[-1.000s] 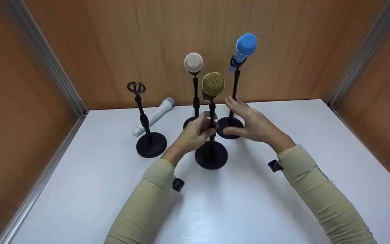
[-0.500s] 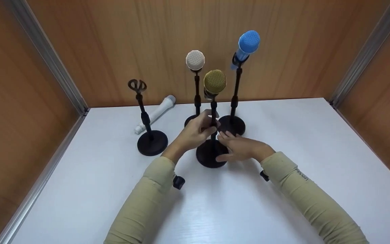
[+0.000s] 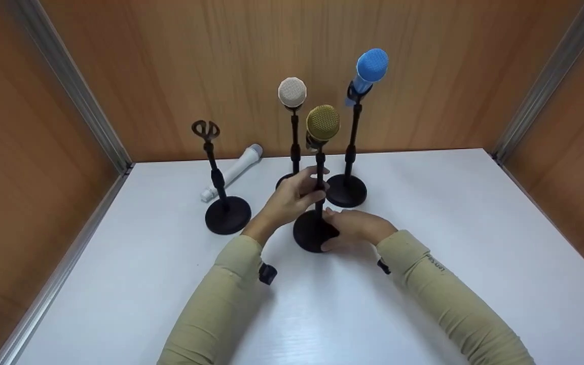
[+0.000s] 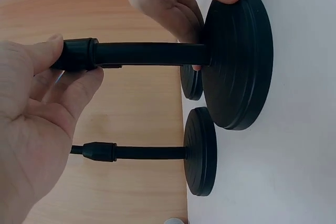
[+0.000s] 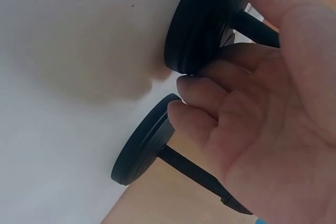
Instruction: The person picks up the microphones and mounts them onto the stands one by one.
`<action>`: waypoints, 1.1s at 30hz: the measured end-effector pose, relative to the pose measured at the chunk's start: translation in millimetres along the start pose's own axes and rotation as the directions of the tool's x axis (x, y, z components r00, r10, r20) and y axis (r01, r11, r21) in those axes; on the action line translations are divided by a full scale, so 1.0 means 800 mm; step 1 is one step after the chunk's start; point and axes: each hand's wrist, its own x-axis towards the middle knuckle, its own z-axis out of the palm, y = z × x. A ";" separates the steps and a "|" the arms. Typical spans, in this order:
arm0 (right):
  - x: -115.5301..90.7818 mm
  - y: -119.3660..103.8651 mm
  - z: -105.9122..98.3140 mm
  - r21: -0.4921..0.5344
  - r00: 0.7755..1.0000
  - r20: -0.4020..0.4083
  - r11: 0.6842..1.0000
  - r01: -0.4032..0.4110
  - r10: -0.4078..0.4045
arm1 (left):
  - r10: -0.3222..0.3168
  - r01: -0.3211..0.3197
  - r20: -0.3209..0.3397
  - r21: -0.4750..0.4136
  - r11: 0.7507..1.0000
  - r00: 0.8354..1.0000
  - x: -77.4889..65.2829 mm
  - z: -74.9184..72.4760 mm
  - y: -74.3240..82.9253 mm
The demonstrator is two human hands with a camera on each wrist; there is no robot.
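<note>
A gold-headed microphone [image 3: 323, 122] sits in the clip of a black microphone stand [image 3: 314, 234] in the middle of the table. My left hand [image 3: 289, 200] grips this stand's upright pole; the left wrist view shows thumb and fingers pinching its collar [image 4: 79, 54]. Low on the right, my right hand [image 3: 355, 227] holds the edge of the round base [image 4: 239, 66], thumb on the near side and fingers behind. The right wrist view has those fingers [image 5: 202, 95] curled at the base's rim. Whether the base is lifted off the table, I cannot tell.
Behind stand a white-headed microphone [image 3: 292, 92] and a blue microphone [image 3: 372, 66], each on a black stand. To the left is a stand with a bare clip [image 3: 205, 131]. A white microphone [image 3: 239, 168] lies behind it on the white table [image 3: 135, 263]. Wooden walls [image 3: 170, 61] enclose the table.
My right hand has come down and left from beside the blue microphone's stand to the base of the gold microphone's stand and taken hold of it. The left hand has kept its grip.
</note>
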 end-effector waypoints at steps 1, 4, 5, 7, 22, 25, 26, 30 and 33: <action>0.000 -0.001 0.000 -0.001 1.000 0.001 1.000 0.001 -0.001 | 0.001 -0.001 -0.003 -0.008 1.000 1.000 0.000 0.000 -0.001; 0.001 -0.002 0.000 0.011 1.000 -0.002 1.000 -0.005 0.005 | 0.005 -0.006 -0.015 -0.038 0.999 1.000 -0.002 0.001 -0.002; 0.001 -0.002 0.000 0.018 1.000 -0.004 1.000 -0.007 0.007 | 0.009 -0.009 -0.018 -0.044 0.999 1.000 -0.002 0.001 -0.002; 0.002 -0.002 0.001 0.020 1.000 -0.005 1.000 -0.011 0.011 | 0.011 -0.013 -0.026 -0.052 0.999 1.000 -0.002 0.001 -0.003; 0.001 -0.004 0.003 0.028 0.998 -0.013 0.998 -0.056 0.056 | 0.045 -0.047 -0.087 -0.018 0.999 0.995 0.003 0.006 -0.007; 0.000 -0.005 0.002 0.033 0.998 -0.020 0.998 -0.059 0.059 | 0.043 -0.045 -0.093 -0.026 0.999 0.995 0.003 0.005 -0.005; 0.000 -0.005 0.002 0.033 0.998 -0.022 0.998 -0.061 0.062 | 0.037 -0.040 -0.094 -0.031 0.999 0.995 0.003 0.004 -0.004; 0.001 -0.009 0.002 0.041 0.997 -0.019 0.996 -0.079 0.080 | 0.018 -0.022 -0.094 -0.044 0.999 0.995 0.001 0.000 0.000; 0.002 -0.012 0.000 0.045 0.997 -0.025 0.996 -0.071 0.072 | 0.030 -0.032 -0.102 -0.026 0.999 0.994 0.000 -0.002 0.000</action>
